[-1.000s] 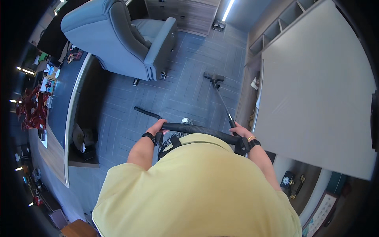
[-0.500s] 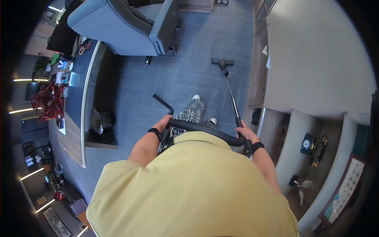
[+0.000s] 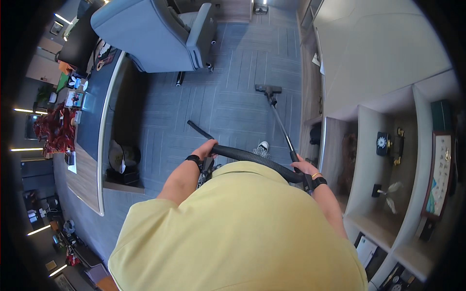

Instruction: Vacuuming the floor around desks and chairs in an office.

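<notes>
My right hand (image 3: pixel 305 166) is wrapped round the handle end of a vacuum cleaner wand (image 3: pixel 282 125), to the right of my body. The metal wand slants forward to a dark, flat floor head (image 3: pixel 268 89), which rests on the grey patterned floor. A black ribbed hose (image 3: pixel 252 158) curves across in front of my waist. My left hand (image 3: pixel 207 148) is closed round the hose's left end, where a dark tube (image 3: pixel 198 129) juts forward and left. One white shoe (image 3: pixel 263 145) shows past the hose; the vacuum's body is not in view.
A desk (image 3: pixel 92 121) with ornaments stands on the left, a bag-like object (image 3: pixel 124 157) beneath it. A grey wheeled armchair (image 3: pixel 150 36) stands ahead. Along the right runs a low cabinet (image 3: pixel 310 72), with open shelves (image 3: pixel 361 145) holding an old-style telephone (image 3: pixel 383 143) and bird ornament (image 3: pixel 388 191).
The floor head has come nearer to me and slightly left. My left foot has gone out of sight beneath the hose. The shelves sit farther forward in view; both hands keep their grip.
</notes>
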### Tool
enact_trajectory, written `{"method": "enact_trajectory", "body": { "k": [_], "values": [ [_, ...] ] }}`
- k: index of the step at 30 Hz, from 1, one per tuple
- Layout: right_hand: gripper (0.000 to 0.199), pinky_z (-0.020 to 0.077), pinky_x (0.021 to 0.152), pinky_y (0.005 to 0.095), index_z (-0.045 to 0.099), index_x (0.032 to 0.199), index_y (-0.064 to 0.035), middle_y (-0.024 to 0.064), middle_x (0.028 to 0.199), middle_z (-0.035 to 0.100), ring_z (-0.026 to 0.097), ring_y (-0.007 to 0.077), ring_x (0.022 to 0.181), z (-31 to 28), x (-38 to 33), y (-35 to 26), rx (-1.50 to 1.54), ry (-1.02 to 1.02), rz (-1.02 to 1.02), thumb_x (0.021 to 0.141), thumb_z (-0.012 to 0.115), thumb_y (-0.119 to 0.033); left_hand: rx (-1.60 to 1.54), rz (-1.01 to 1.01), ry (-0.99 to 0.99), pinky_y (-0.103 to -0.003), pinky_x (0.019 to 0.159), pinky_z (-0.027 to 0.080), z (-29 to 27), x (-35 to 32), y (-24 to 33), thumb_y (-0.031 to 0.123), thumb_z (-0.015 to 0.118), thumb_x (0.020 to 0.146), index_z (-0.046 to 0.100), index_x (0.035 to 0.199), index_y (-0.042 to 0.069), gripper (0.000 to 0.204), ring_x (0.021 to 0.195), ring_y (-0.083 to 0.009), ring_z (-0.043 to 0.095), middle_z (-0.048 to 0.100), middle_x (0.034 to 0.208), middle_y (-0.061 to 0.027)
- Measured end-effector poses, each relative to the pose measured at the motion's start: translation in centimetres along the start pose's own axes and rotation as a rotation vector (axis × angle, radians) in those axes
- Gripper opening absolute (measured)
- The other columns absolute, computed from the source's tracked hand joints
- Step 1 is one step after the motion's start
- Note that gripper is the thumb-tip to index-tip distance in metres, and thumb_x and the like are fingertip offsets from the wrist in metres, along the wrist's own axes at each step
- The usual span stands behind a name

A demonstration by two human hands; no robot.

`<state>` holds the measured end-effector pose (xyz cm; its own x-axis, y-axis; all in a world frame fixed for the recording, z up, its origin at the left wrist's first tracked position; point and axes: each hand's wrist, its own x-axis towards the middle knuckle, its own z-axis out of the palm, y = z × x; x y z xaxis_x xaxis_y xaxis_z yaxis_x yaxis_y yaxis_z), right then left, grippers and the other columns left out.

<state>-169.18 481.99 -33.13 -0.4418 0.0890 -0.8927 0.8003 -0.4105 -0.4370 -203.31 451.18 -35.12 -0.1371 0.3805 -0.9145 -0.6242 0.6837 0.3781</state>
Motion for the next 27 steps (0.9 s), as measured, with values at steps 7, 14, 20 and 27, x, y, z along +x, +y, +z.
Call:
{"method": "enact_trajectory", "body": {
  "k": [7,14,20,27],
  "values": [
    [0.071,0.04,0.04,0.0307,0.021,0.132,-0.0262,0.0041,0.065,0.043,0.047,0.0152,0.047,10.3,-3.7,5.8,0.141,0.108,0.075,0.074,0.055,-0.004,-0.067,0.005,0.021,-0.027,0.037,0.035,-4.7,-3.3,-11.2,0.036,0.047,0.074,0.045,0.073,0.012,0.024,0.036,-0.0149,0.042,0.042,0.051,-0.0015],
    [0.069,0.0403,0.045,0.0288,0.021,0.134,-0.0223,0.0048,0.065,0.047,0.049,0.0144,0.052,16.9,-8.1,11.2,0.116,0.108,0.069,0.075,0.055,-0.006,0.016,-0.027,-0.139,-0.027,0.036,0.033,-7.5,-6.0,-23.4,0.039,0.043,0.075,0.045,0.06,0.012,0.031,0.035,-0.0152,0.041,0.04,0.045,-0.0022],
    [0.071,0.0413,0.047,0.0277,0.021,0.134,-0.021,0.0045,0.07,0.05,0.051,0.0131,0.056,19.1,-10.3,16.6,-0.062,0.123,0.081,0.074,0.058,-0.011,0.072,0.051,-0.067,-0.028,0.038,0.037,-7.5,-7.6,-24.5,0.038,0.042,0.075,0.046,0.061,0.009,0.032,0.037,-0.016,0.045,0.045,0.047,-0.0051],
    [0.076,0.0425,0.047,0.0285,0.016,0.137,-0.0189,0.0071,0.076,0.054,0.052,0.0142,0.057,21.1,-13.0,24.7,-0.038,0.19,0.055,0.074,0.057,-0.011,0.187,0.113,-0.032,-0.029,0.036,0.039,-6.6,-11.5,-30.1,0.034,0.039,0.077,0.046,0.069,0.008,0.028,0.038,-0.0174,0.047,0.045,0.049,-0.0059]
  ]
}}
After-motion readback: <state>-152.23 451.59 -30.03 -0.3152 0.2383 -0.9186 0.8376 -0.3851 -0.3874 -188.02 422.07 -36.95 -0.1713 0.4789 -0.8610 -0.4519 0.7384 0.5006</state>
